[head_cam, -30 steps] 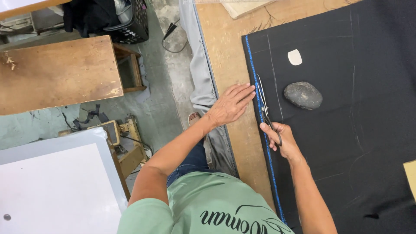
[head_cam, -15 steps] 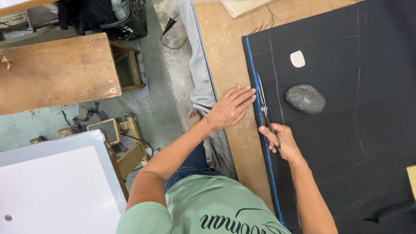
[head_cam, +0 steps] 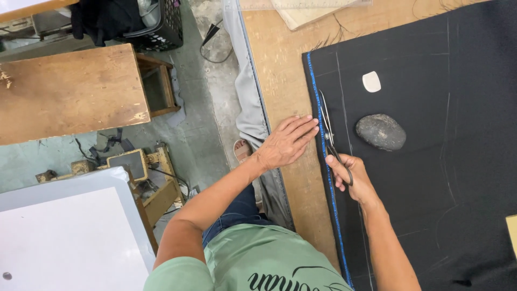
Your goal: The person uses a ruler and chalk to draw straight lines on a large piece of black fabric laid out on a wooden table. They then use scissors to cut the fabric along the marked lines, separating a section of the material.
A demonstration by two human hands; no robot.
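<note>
Overhead view of a person in a green shirt (head_cam: 258, 264) standing at the edge of a wooden cutting table (head_cam: 285, 81). Nearest the body, the right hand (head_cam: 350, 175) is clenched around the dark handles of a pair of long scissors (head_cam: 329, 134), whose slim blades point away from the person and lie along the near margin of a black cloth (head_cam: 431, 161); the blades run just inside the cloth's blue selvedge edge (head_cam: 323, 145) and close to a chalk line drawn parallel to it, an alignment that appears to let the line serve as a guide. Just beside the scissors, the left hand (head_cam: 285, 143) is released and spread flat, palm down, on the bare table, its fingertips touching the blue edge, seemingly to pin the cloth flat against the pull of the blades. Slightly farther out, a dark rounded stone (head_cam: 381, 132) rests on the cloth, apparently as a weight that keeps the fabric from sliding. Beyond it lies a small white piece of tailor's chalk (head_cam: 371, 81), within reach for marking. A grey fabric strip (head_cam: 253, 97) hangs over the table's left edge. On the floor to the left stand a wooden bench (head_cam: 64, 91) and, farthest, a black basket (head_cam: 161, 27).
</note>
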